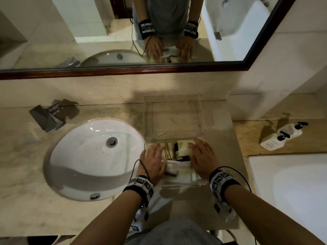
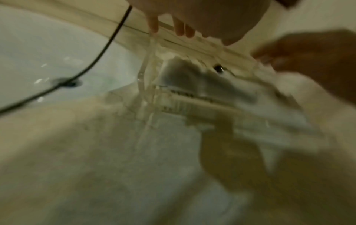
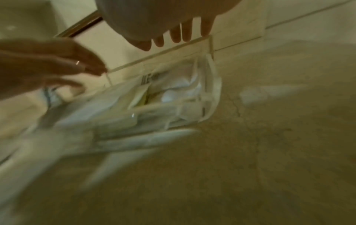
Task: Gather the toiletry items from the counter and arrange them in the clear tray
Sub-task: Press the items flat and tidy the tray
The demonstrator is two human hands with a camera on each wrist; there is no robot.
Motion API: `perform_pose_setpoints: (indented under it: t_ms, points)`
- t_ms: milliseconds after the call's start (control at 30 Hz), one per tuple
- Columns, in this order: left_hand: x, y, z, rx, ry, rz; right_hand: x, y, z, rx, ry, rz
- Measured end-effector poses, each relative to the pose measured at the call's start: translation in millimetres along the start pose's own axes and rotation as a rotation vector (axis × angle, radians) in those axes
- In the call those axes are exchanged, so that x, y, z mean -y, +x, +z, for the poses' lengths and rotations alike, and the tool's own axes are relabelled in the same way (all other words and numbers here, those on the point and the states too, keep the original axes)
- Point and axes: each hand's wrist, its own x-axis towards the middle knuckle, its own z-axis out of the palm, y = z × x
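Clear acrylic tray point(image 1: 178, 181): rectangular, transparent-walled, on the beige marble counter point(image 1: 99, 96) just right of the oval white sink basin point(image 1: 85, 156), its near edge close to the counter's front edge. Contents: white plastic-wrapped toiletry packets point(image 3: 173, 91), a small dark-capped bottle with a cream label point(image 1: 182, 150), thin yellowish sticks point(image 1: 167, 150); all blurred, so exact count cannot be told. Left hand point(image 1: 154, 163): flat over the tray's left side, fingers extended and spread, fingertips at the left wall in the left wrist view; whether they grip the wall cannot be told. Right hand point(image 1: 201, 160): flat over the tray's right side, fingers straight, fingertips reaching the far right corner of the tray in the right wrist view. Beyond the tray: a second clear rectangular acrylic piece point(image 1: 175, 117), lying against the wall under the dark wood-framed mirror point(image 1: 123, 71). Open marble surface lies right of the tray up to the counter's right edge. Chrome faucet point(image 1: 47, 117): behind the basin, far left. Two white pump bottles with black heads point(image 1: 281, 137): on a wooden ledge well to the right, apart from the tray.
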Motion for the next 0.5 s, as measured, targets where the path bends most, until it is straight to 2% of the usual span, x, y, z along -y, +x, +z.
perform_pose_setpoints:
  t_ms: [67,100,167,200,267,333,500]
  points:
    - [7,3,-5,-0.234,-0.144,-0.245,-5,-4,-6,-0.086,0.104,0.235]
    - [12,6,-5,-0.307,-0.237,-0.377,-8,-6,-7,-0.156,0.177,0.369]
    - [22,11,-4,-0.305,-0.386,-0.544,-11,-9,-10,-0.186,0.374,0.619]
    - [25,12,-2,-0.251,-0.399,-0.567,-13,-10,-10,-0.112,0.445,0.705]
    - [27,13,1,-0.159,-0.368,-0.562,-13,-11,-9,0.083,0.471,0.757]
    - [27,12,2,-0.112,-0.335,-0.545,-10,-10,-5,0.184,0.398,0.712]
    - [27,14,1,-0.080,-0.302,-0.573,-8,-3,-6,0.252,0.285,0.681]
